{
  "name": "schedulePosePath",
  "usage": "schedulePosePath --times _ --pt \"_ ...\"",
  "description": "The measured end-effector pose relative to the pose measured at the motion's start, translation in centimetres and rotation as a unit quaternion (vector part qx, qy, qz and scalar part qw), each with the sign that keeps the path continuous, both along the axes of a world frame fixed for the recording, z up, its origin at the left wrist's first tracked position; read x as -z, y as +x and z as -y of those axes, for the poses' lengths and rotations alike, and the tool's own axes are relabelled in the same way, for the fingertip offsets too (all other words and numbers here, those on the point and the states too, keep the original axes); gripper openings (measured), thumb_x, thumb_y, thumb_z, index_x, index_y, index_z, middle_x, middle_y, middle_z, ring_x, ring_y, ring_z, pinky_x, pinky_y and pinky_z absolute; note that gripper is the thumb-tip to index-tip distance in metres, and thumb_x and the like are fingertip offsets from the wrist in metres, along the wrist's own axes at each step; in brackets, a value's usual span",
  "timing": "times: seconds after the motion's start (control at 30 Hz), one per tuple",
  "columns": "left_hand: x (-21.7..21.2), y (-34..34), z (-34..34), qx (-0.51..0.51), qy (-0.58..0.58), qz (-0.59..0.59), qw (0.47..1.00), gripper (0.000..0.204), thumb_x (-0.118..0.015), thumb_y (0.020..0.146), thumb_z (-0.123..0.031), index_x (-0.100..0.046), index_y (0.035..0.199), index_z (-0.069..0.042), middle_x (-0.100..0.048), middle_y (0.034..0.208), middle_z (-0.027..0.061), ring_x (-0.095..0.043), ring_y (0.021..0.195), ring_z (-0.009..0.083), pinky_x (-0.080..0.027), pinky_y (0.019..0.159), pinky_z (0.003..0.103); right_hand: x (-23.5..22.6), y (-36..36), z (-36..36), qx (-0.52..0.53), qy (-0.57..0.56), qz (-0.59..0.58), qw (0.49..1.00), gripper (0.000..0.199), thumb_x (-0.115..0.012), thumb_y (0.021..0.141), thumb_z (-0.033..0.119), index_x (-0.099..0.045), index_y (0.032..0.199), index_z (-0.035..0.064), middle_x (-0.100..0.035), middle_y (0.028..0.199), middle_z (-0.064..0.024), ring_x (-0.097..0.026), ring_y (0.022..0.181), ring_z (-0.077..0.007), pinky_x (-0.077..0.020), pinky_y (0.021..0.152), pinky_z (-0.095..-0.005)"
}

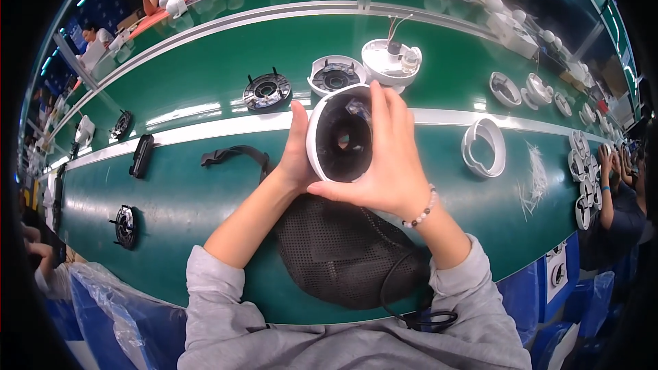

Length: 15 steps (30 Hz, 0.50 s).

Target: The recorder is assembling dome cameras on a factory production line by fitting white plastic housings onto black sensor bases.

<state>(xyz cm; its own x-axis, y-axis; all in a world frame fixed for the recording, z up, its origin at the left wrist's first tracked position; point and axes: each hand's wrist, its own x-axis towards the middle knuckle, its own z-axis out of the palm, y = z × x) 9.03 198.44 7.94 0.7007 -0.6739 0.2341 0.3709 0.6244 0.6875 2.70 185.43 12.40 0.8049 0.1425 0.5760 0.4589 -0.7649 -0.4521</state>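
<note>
A round white plastic housing (pixel 314 140) with a dark, hollow inside is held up between both my hands above the bench. My left hand (pixel 296 147) supports its left side, thumb pointing up. My right hand (pixel 391 157) wraps the right side, fingers over the upper rim and thumb along the bottom. Under my hands lies a black mesh fabric item (pixel 336 250) with a cord, and a black strap (pixel 236 153) extends to its left. Just beyond the housing are a white shell with a black insert (pixel 335 75) and a white base with wires (pixel 388 62).
A black round part (pixel 266 91) sits on the green belt. Another (pixel 125 227) lies on the left, near a black bar-shaped part (pixel 141 156). To the right are a white ring (pixel 484 149), white cable ties (pixel 536 175) and stacked white parts (pixel 582 178). Other people work around the line.
</note>
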Motion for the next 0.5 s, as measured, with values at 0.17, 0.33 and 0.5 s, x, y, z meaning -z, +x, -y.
schedulePosePath --times 0.17,0.33,0.5 --pt "0.1 0.6 -2.1 0.024 -0.032 -0.005 0.999 0.08 -0.016 0.078 -0.067 -0.035 0.123 -0.003 -0.045 0.116 0.0117 -0.046 0.104 0.0212 -0.04 0.089 0.033 0.5 0.6 -2.3 -0.001 -0.007 0.019 1.0 0.114 -0.078 0.042 0.046 -0.018 0.122 -0.0093 -0.028 0.117 -0.0255 -0.031 0.108 -0.0395 -0.0283 0.091 -0.0421" --pt "0.1 1.1 -4.3 0.049 -0.026 -0.021 0.998 0.078 -0.017 0.079 -0.065 -0.038 0.121 -0.003 -0.048 0.113 0.0123 -0.048 0.102 0.0205 -0.041 0.087 0.033 0.8 1.1 -4.1 -0.01 -0.026 0.027 0.999 0.113 -0.078 0.041 0.045 -0.019 0.122 -0.0087 -0.028 0.117 -0.0256 -0.032 0.106 -0.0393 -0.0289 0.09 -0.0424" --pt "-0.5 1.8 -6.3 0.083 -0.022 -0.056 0.995 0.071 -0.024 0.081 -0.062 -0.044 0.115 -0.003 -0.054 0.101 0.0108 -0.054 0.09 0.0191 -0.046 0.078 0.031 1.2 1.5 -5.5 -0.034 -0.04 0.028 0.998 0.113 -0.077 0.041 0.045 -0.019 0.123 -0.0078 -0.027 0.118 -0.0259 -0.031 0.107 -0.0404 -0.0281 0.091 -0.0434"
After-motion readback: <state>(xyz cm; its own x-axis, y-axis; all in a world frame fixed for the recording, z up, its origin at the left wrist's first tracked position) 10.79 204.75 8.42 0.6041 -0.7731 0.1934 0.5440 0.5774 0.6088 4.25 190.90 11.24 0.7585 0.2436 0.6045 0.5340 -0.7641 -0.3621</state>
